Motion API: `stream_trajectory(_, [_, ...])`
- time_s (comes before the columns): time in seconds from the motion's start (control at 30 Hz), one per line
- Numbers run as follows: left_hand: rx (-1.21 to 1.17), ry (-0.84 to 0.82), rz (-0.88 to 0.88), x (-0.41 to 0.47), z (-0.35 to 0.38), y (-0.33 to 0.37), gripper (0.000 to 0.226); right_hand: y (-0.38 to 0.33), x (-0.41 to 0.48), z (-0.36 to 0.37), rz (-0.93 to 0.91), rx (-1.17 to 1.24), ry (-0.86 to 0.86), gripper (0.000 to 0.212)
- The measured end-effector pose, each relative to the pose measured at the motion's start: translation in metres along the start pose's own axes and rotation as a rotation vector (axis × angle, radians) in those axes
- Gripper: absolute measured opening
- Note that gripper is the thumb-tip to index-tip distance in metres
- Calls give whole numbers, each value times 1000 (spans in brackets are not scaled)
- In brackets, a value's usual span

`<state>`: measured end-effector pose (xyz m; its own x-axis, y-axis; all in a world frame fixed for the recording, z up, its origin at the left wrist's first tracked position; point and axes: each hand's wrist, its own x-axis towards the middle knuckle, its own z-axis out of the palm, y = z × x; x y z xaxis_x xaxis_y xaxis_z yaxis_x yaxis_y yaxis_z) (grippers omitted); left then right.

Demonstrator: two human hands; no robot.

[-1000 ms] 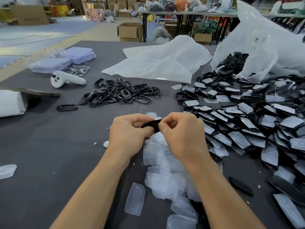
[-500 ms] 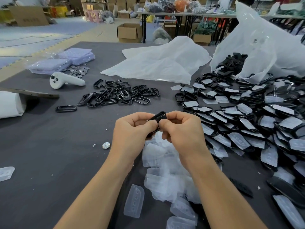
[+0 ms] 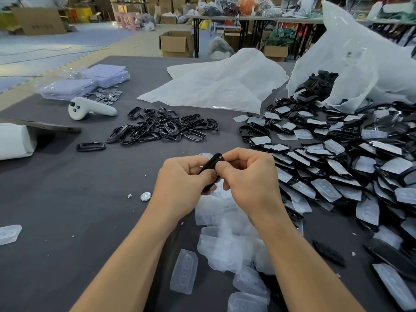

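A small black plastic shell [image 3: 211,164] is held edge-on above the dark table [image 3: 67,210], pinched from both sides by my left hand [image 3: 180,188] and my right hand [image 3: 249,183]. Its lower end pokes out below my thumbs. Under my hands lies a heap of translucent white inserts [image 3: 227,235]. To the right spreads a big pile of black shells with white inserts fitted [image 3: 337,165]. A pile of bare black frames [image 3: 162,128] sits further back, centre-left, with one lone frame [image 3: 90,146] apart from it.
A small silver disc [image 3: 145,196] lies left of my left wrist. At back left are a white controller [image 3: 90,108], a pile of silver discs [image 3: 105,95] and purple packets [image 3: 90,83]. White plastic bags [image 3: 213,86] lie at the back; one [image 3: 360,70] spills black parts.
The black shell has turned from lying flat across my fingers to standing tilted on edge between them. Both hands stayed in place over the white inserts.
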<state>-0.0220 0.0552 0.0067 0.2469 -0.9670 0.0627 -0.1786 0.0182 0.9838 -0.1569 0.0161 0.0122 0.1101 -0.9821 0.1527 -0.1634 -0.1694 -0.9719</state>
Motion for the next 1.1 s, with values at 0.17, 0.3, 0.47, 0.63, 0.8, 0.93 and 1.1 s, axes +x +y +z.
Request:
stream_trajectory(0.17, [-125,238,-78,7,-5,-1,32,5,3,-5,-16,-66,118,22])
stream_trajectory(0.3, [-421,367,-174,13,-18,-1,21,7,2,-13,-129,-486,42,25])
stream_trajectory(0.47, [-533,357,-206,17,-22,-3,28,7,-3,-5,-135,-874,-185,27])
stream_trajectory(0.63, [-523,325,-181,17,-25,-3,36,3,-2,-7,-134,-907,-204,30])
stream_trajectory(0.8, [-489,303,-185,16,-24,-3,40,5,-6,-7,-174,-768,-72,15])
stream_trajectory(0.93, [-455,277,-186,16,-24,-4,38,4,-2,-6,-81,-424,31,19])
stream_trajectory(1.1, [-387,242,-186,15,-21,-5,38,-4,2,-7,100,76,35,27])
